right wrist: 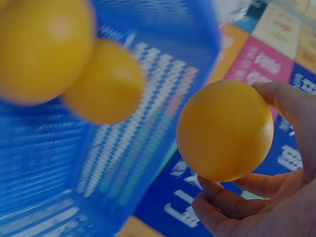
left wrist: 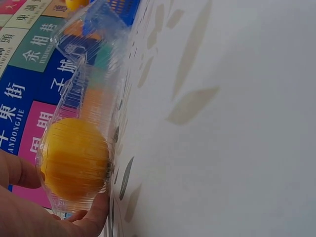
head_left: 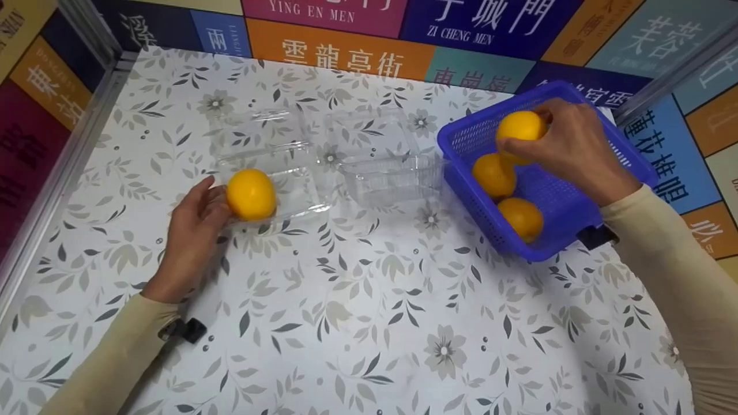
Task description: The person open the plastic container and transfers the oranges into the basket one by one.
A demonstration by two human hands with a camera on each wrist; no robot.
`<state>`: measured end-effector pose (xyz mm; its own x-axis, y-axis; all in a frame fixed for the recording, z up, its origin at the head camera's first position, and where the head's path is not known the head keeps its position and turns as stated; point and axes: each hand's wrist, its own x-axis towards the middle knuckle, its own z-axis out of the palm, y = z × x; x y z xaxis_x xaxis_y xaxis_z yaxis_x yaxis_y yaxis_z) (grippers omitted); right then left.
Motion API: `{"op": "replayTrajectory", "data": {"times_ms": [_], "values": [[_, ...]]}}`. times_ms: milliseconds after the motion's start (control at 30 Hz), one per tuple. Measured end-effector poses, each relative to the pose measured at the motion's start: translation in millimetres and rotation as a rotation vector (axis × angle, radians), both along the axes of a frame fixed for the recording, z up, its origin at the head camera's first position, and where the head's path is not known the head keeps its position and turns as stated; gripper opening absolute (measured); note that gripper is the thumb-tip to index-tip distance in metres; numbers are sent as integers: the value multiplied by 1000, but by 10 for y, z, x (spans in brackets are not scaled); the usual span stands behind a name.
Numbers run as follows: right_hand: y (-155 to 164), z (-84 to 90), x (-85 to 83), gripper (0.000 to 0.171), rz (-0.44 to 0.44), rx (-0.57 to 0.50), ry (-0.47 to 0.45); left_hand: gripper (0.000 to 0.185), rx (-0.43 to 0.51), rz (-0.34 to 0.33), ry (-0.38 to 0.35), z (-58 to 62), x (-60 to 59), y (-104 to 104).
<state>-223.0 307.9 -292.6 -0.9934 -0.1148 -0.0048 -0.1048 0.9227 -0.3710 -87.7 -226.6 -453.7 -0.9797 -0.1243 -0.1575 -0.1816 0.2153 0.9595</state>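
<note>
My left hand (head_left: pixel 196 216) grips the left end of a clear plastic clamshell box (head_left: pixel 297 178), thumb on one side and fingers on the other in the left wrist view. An orange (left wrist: pixel 75 158) sits inside the box at that end, seen through its ribbed wall. At the right, my right hand (head_left: pixel 571 141) holds another orange (right wrist: pixel 224 131) between thumb and fingers, over the blue plastic basket (head_left: pixel 576 213). Two more oranges lie in the basket: one (head_left: pixel 494 176) by its left wall and one (head_left: pixel 520 219) nearer the front corner.
A second open clear box (head_left: pixel 392 178) stands between the first box and the basket. The table (head_left: pixel 346 334) has a leaf-and-flower cover. Panels with printed lettering (head_left: pixel 346 52) rise along its back and both sides.
</note>
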Motion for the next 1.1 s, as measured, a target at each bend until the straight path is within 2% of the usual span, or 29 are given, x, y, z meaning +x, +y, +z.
{"op": "replayTrajectory", "data": {"times_ms": [400, 567, 800, 967, 1100], "values": [[605, -453, -136, 83, -37, 57, -95, 68, 23, 7, 12, -5, 18, 5], [773, -557, -166, 84, -63, 69, -151, 68, 45, 8, 25, -1, 12, 7], [836, -699, -172, 75, -56, 77, -181, 68, 50, 4, 25, 9, 3, 10], [853, -747, -138, 83, -66, 77, -263, 68, 58, 9, 19, 8, -3, 17], [830, -753, -124, 86, -83, 77, -291, 68, 64, 12, 22, 7, 0, 12]]}}
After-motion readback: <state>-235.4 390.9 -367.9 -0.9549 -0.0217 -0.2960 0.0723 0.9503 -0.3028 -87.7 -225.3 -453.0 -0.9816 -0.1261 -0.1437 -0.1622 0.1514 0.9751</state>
